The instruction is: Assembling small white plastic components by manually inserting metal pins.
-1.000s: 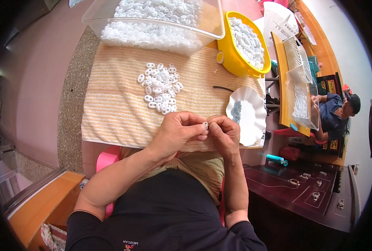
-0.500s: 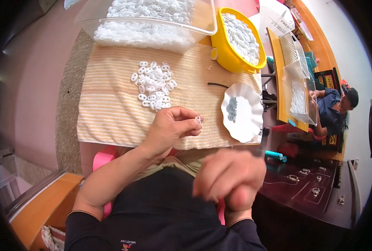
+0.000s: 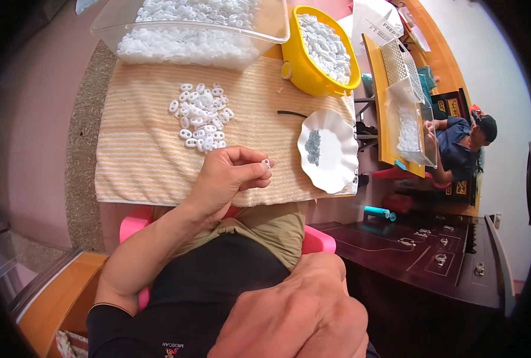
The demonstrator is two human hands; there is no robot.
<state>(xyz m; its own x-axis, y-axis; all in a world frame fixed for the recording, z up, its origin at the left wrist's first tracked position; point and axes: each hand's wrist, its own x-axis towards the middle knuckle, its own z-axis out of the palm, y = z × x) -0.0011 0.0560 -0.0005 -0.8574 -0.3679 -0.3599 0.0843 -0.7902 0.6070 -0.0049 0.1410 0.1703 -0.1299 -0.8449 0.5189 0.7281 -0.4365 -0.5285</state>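
White ring piece (image 3: 266, 162), a small plastic part, is sitting pinched between the thumb and fingertips of the left hand (image 3: 229, 176), held just above the near edge of the striped cloth (image 3: 140, 161) covering the bench. A second ago both hands were meeting over this piece; now the right hand (image 3: 301, 316) is hanging low and very close to the camera, well away from the part, its fingers curled over with nothing visibly inside, though its underside is hidden. So the two-handed handling seems to be over or paused, and the left grip alone is carrying the piece.

Farther up the cloth a loose pile of white rings (image 3: 201, 116) is lying well apart from the hand. To the right a white scalloped plate (image 3: 337, 164) is holding a small heap of grey bits (image 3: 313, 147), with a thin dark stick (image 3: 292, 113) lying just above it. Beyond these a clear tub (image 3: 194, 27) and a yellow bowl (image 3: 304, 74) are both standing full of white pieces. Another person (image 3: 456, 149) is working at a neighbouring table on the right. Nothing is standing between the held piece and the plate or the pile.
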